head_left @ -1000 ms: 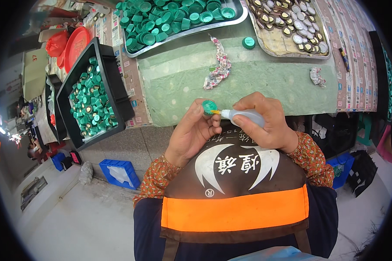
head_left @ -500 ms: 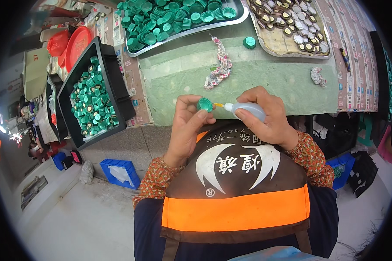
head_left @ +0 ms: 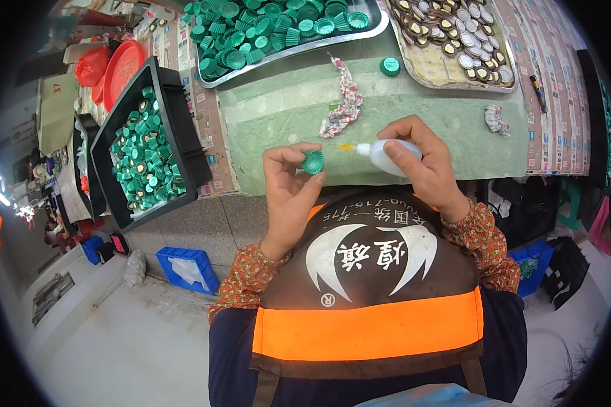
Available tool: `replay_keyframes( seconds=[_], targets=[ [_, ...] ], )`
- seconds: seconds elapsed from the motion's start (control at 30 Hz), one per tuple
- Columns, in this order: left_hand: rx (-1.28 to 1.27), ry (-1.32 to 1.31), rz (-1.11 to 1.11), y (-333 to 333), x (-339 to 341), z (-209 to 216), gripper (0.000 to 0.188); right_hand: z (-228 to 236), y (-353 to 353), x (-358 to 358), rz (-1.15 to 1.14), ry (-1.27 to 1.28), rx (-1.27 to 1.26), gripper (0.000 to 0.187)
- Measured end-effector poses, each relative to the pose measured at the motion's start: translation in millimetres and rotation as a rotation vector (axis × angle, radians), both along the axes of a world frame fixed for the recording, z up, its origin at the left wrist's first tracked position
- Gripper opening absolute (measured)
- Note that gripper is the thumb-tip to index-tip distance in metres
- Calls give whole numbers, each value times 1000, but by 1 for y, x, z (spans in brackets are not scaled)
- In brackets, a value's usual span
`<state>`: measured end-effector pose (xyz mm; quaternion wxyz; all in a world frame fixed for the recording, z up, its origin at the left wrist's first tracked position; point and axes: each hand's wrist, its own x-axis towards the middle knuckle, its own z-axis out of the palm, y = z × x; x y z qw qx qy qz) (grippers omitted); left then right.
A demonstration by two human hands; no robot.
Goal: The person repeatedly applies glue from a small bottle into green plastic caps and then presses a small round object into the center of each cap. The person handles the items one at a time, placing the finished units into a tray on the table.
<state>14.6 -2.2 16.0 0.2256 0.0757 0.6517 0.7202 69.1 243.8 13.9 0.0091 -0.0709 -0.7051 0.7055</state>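
Between the thumb and fingers of my left hand (head_left: 288, 186) is a green fluted cup (head_left: 313, 162), its hollow side facing up and to the right. My right hand (head_left: 424, 159) grips a pale squeeze bottle (head_left: 391, 156) lying nearly level, its yellow-orange nozzle tip (head_left: 346, 146) pointing left. A small gap separates the tip from the cup. Both hands are above the near edge of the green-covered table (head_left: 265, 146). A crumpled floral cloth (head_left: 344, 102) lies just beyond them.
A metal tray (head_left: 295, 47) heaped with green cups stands at the back, beside a tray (head_left: 455, 86) of round discs. One green cap (head_left: 390, 66) sits between. A black bin (head_left: 193, 146) of green pieces is at left. A cloth scrap (head_left: 495, 119) and a marker (head_left: 538, 93) lie right.
The bottle's tip has drawn away from the cup, up and to the right. My left hand has shifted slightly left with the cup, so the gap between them is wider.
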Motion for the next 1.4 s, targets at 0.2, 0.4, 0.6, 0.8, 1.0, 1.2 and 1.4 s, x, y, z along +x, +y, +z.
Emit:
replay_keyframes(
  seconds=[0.2, 0.4, 0.6, 0.8, 1.0, 1.2, 1.4],
  targets=[
    [2, 152, 42, 1, -4, -1, 43, -6, 12, -11, -80, 81, 330, 19],
    [109, 68, 60, 9, -11, 4, 42, -18, 14, -23, -73, 178, 649, 16],
    [24, -69, 23, 10, -11, 10, 50, -23, 11, -31, -169, 269, 980, 11],
    [7, -178, -56, 5, -11, 11, 53, -14, 50, -47, -341, 337, 1047, 14],
    [68, -252, -87, 12, -12, 17, 53, -11, 99, -84, -300, 174, 1189, 22],
    [68, -271, -115, 16, -11, 14, 54, -30, 104, -112, -276, 219, 1339, 23],
    [146, -380, -109, 12, -11, 15, 54, -27, 108, -99, -303, 420, 1383, 17]
  ],
)
